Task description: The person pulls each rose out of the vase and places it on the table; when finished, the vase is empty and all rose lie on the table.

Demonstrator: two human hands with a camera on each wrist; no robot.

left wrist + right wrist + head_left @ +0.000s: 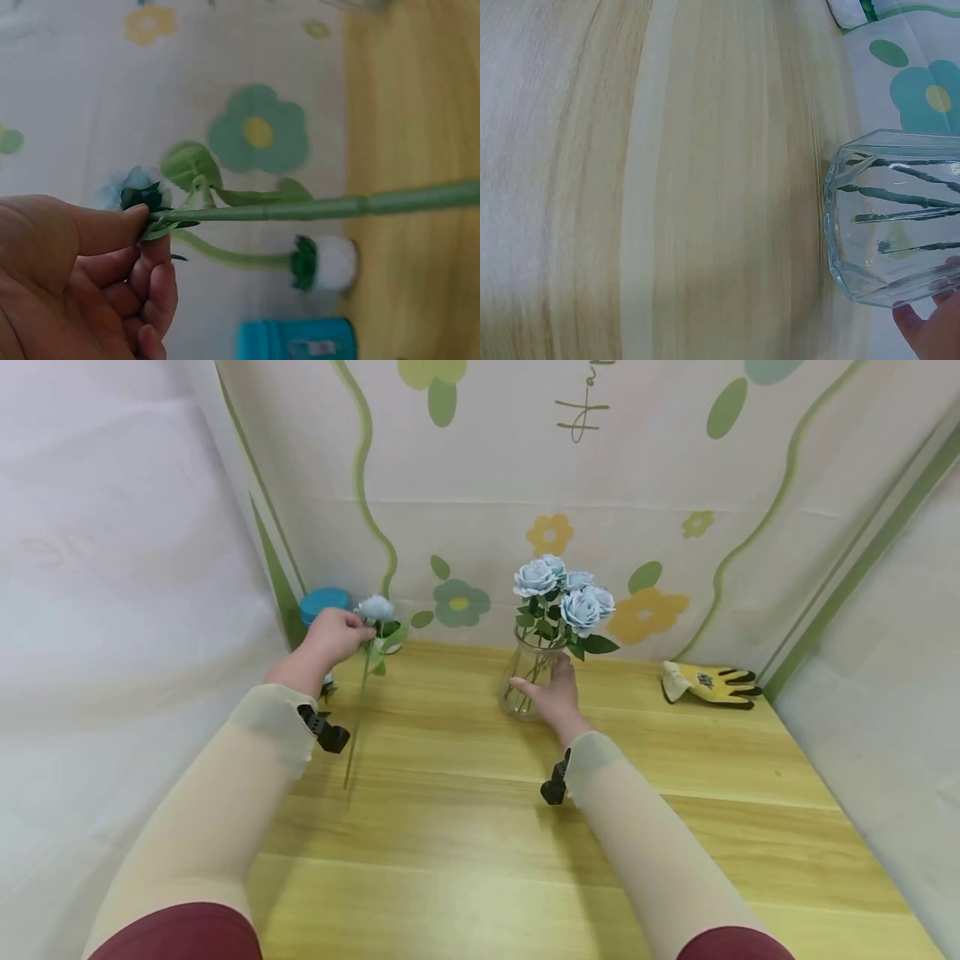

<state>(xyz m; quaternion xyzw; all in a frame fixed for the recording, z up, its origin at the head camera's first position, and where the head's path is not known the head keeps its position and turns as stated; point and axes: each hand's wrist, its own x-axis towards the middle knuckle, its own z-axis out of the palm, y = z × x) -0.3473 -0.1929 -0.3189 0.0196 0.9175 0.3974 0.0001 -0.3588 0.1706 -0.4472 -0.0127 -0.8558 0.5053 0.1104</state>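
The table [465,827] filled the lower frame, wood planks running toward the flowered backdrop [637,485]. At centre stood the vase [528,681] with its blue roses [566,589]; the right hand [553,693] curled round its right side, steadying it. Left of centre, the left hand [333,637] pinched a single rose [373,608] just under the bloom, the stem [356,718] hanging down toward the table. A blue tub [325,603] sat behind that hand; yellow gloves [708,685] lay at far right. The likely trouble: the long stem (held only at the top) could swing and catch the vase rim, or knock the crowded blooms, tipping the glass if the right hand's hold slipped.
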